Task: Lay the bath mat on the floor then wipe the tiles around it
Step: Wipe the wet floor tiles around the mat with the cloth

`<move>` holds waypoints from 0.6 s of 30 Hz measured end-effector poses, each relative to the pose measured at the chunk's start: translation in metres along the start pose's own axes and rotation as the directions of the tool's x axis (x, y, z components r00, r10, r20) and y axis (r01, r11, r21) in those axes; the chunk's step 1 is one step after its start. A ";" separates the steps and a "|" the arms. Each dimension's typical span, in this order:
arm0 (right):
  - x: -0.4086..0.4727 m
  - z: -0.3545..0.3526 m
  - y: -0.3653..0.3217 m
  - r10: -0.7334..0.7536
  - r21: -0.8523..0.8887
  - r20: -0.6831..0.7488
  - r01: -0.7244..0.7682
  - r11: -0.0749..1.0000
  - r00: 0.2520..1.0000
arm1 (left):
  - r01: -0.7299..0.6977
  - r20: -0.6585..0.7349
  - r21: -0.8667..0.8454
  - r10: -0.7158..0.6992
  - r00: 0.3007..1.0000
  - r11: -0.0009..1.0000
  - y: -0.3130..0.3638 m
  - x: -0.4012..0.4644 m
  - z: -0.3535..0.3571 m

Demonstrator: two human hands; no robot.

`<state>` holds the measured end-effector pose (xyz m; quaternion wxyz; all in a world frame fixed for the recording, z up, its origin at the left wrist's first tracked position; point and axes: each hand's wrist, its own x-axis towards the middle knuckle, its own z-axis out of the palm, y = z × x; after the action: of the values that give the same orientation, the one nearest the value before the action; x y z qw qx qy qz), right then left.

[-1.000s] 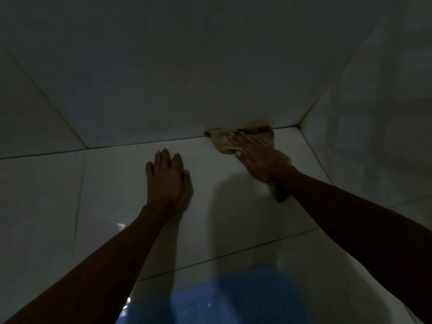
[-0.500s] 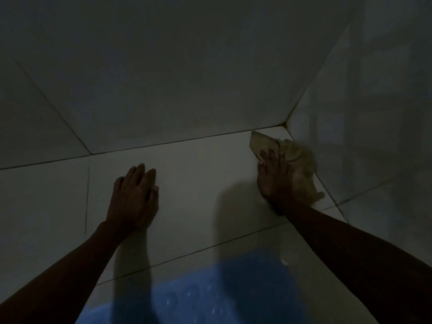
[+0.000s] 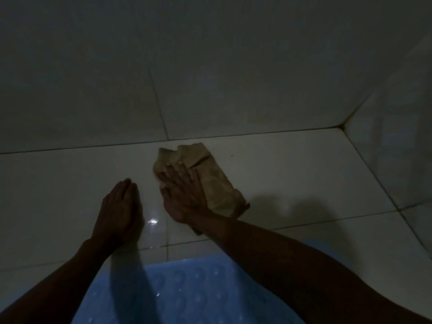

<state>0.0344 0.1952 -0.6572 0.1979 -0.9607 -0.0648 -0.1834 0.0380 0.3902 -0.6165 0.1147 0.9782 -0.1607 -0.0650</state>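
Note:
A blue bath mat with round bumps lies flat on the white floor tiles at the bottom of the view, partly covered by my forearms. Beyond it a tan folded cloth rests on the tiles near the wall. My right hand presses flat on the cloth's left part, fingers spread. My left hand lies palm down on the bare tile just left of it, fingers together, holding nothing.
A tiled wall rises right behind the cloth. A second wall closes the corner on the right. The room is dim, and a wet glint shows on the tile between my hands.
My right hand has slid the cloth left, out of the corner and along the wall. My left hand stays planted on the tile. The view has shifted so the corner sits farther right.

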 end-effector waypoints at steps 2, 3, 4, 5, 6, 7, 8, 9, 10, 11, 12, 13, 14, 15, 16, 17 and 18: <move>-0.014 -0.002 -0.021 -0.111 0.004 -0.017 0.111 0.994 0.994 | 0.064 -0.011 -0.046 -0.065 0.998 0.997 -0.006 -0.017 -0.007; -0.025 -0.003 -0.027 -0.196 -0.016 -0.012 0.195 0.981 0.981 | 0.117 -0.039 -0.096 -0.121 0.992 0.989 -0.006 -0.022 -0.010; -0.034 -0.003 -0.031 -0.275 -0.034 0.003 0.275 0.961 0.961 | 0.143 -0.041 -0.102 -0.148 0.988 0.985 -0.009 -0.025 -0.012; -0.044 -0.005 -0.035 -0.343 -0.038 0.020 0.344 0.938 0.939 | 0.161 -0.045 -0.101 -0.166 0.985 0.982 -0.013 -0.031 -0.014; -0.051 -0.006 -0.036 -0.393 -0.041 0.057 0.396 0.917 0.918 | 0.150 -0.022 -0.084 -0.152 0.988 0.985 -0.019 -0.032 -0.011; -0.060 -0.010 -0.036 -0.429 -0.031 0.133 0.436 0.899 0.893 | 0.134 0.016 -0.053 -0.133 0.991 0.990 -0.023 -0.036 -0.009; -0.068 -0.016 -0.035 -0.456 -0.013 0.223 0.471 0.882 0.861 | 0.134 0.045 -0.025 -0.133 0.990 0.991 -0.027 -0.037 -0.007; -0.075 -0.023 -0.032 -0.473 -0.003 0.296 0.496 0.868 0.830 | 0.141 0.097 -0.013 -0.139 0.985 0.990 -0.027 -0.039 -0.008; -0.079 -0.030 -0.027 -0.481 0.024 0.367 0.508 0.861 0.796 | 0.147 0.138 0.012 -0.148 0.979 0.989 -0.022 -0.040 -0.009; -0.082 -0.041 -0.020 -0.478 0.067 0.431 0.501 0.863 0.766 | 0.153 0.169 0.024 -0.155 0.973 0.988 -0.016 -0.041 -0.010; -0.086 -0.052 -0.013 -0.471 0.098 0.473 0.487 0.868 0.745 | 0.149 0.186 0.024 -0.151 0.971 0.989 -0.009 -0.041 -0.009; -0.089 -0.061 -0.004 -0.466 0.104 0.489 0.482 0.870 0.737 | 0.126 0.162 0.020 -0.128 0.978 0.992 0.001 -0.041 -0.010; -0.094 -0.073 0.012 -0.454 0.102 0.496 0.469 0.877 0.740 | 0.085 0.123 0.018 -0.087 0.989 0.996 0.015 -0.040 -0.010; -0.097 -0.082 0.029 -0.433 0.106 0.496 0.442 0.891 0.753 | 0.061 0.096 0.006 -0.062 0.993 0.998 0.027 -0.039 -0.008; -0.100 -0.093 0.050 -0.398 0.104 0.496 0.403 0.909 0.772 | 0.041 0.060 -0.010 -0.041 0.997 0.999 0.042 -0.039 -0.008; -0.105 -0.105 0.077 -0.356 0.068 0.488 0.372 0.926 0.797 | 0.030 0.030 -0.043 -0.029 0.999 0.999 0.059 -0.037 -0.007; -0.111 -0.118 0.104 -0.313 0.010 0.479 0.351 0.936 0.820 | 0.036 0.004 -0.096 -0.036 0.999 0.995 0.074 -0.034 -0.004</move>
<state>-0.0860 0.0471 -0.6349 0.1032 -0.9570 -0.2703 0.0226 -0.0160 0.3338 -0.5908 0.1601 0.9742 -0.1399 -0.0757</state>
